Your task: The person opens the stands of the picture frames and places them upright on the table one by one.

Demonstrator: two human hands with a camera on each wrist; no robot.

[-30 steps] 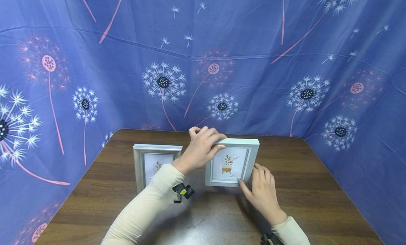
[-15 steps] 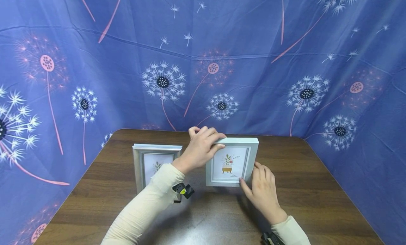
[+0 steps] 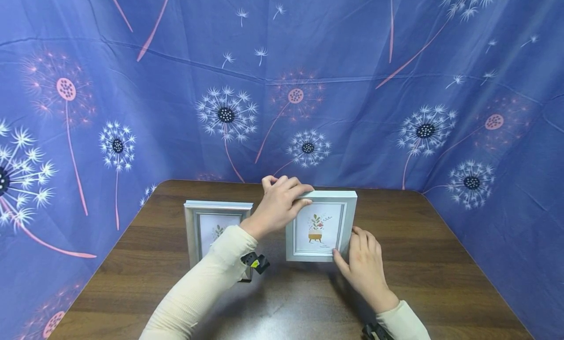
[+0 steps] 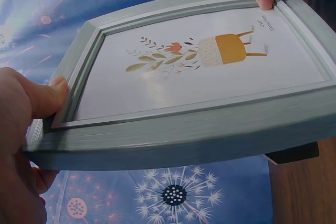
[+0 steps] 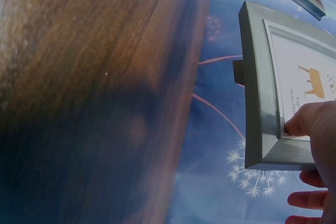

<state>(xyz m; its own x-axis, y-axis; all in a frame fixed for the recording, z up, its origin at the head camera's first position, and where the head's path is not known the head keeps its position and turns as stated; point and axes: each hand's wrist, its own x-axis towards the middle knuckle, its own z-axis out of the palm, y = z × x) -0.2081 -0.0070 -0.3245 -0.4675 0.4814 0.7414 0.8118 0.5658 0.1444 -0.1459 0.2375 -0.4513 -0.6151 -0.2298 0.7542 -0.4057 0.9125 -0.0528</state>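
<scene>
A pale grey-green picture frame (image 3: 291,237) with a print of a potted plant is held upright over the table between both hands. My left hand (image 3: 278,203) grips its upper left corner, thumb on the front and fingers behind the top edge. At the lower right corner, my right hand (image 3: 365,266) pinches it, thumb on the front and fingers behind. In the left wrist view both thumbs press the moulding of the picture frame (image 4: 210,137). The right wrist view shows a dark piece (image 5: 239,72) sticking out behind its bottom edge.
A second, silver-grey picture frame (image 3: 194,232) with a similar print stands on the left, partly hidden by the left forearm. The brown wooden table (image 3: 423,242) ends at a blue curtain (image 3: 352,110) with dandelion prints. Black wrist straps (image 3: 255,264) sit on both sleeves.
The held picture frame has tilted very slightly, its right side shifting a little to the left and its bottom edge lower. Both hands keep their grip.
</scene>
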